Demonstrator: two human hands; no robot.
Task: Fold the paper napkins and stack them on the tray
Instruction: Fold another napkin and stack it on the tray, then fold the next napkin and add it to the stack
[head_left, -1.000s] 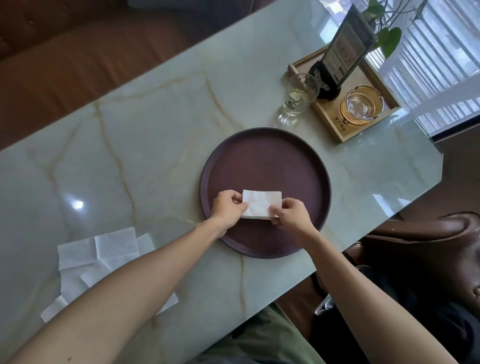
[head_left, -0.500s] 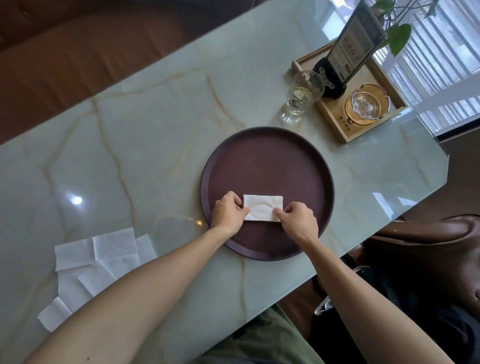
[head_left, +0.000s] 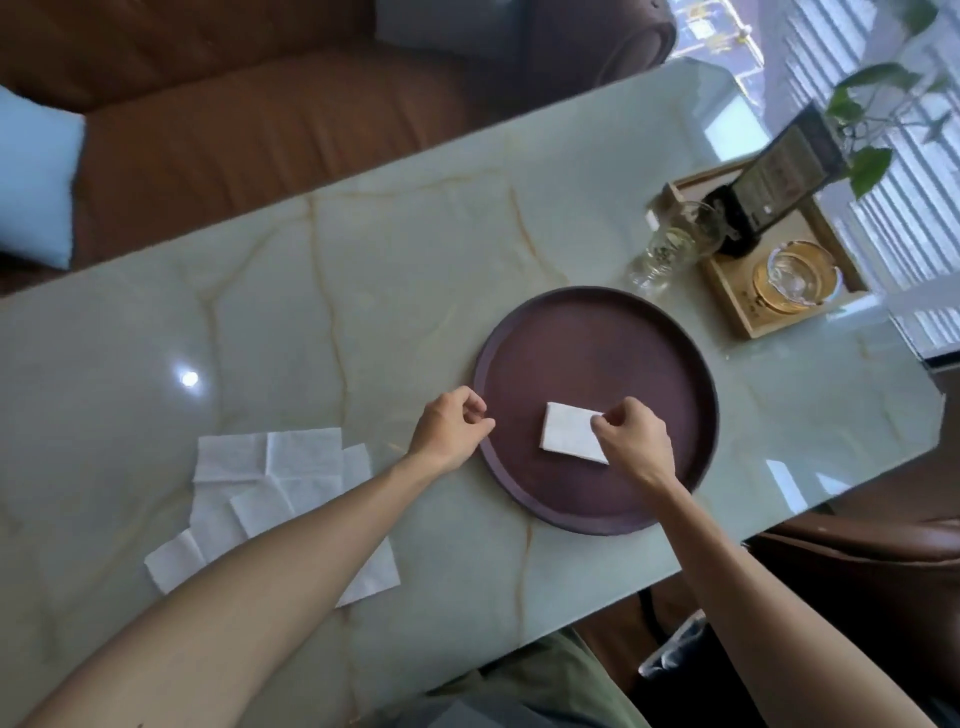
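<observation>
Right hand (head_left: 634, 441) pinching folded napkin (head_left: 569, 439) on tray (head_left: 597, 332). Left hand (head_left: 452, 431) loosely curled, empty, at tray's rim. Loose napkins (head_left: 270, 467) left of it on bench (head_left: 363, 270); glass (head_left: 670, 249) beyond tray.

My right hand (head_left: 635, 446) covers the near right corner of the napkin (head_left: 569, 439) on the tray (head_left: 597, 322), so whether my grip pinches it or only rests there I cannot tell. My left arm hides part of the loose napkins (head_left: 270, 467) near the surface's left edge. The card (head_left: 784, 174) in the wooden box (head_left: 737, 317) is too blurred to read.
</observation>
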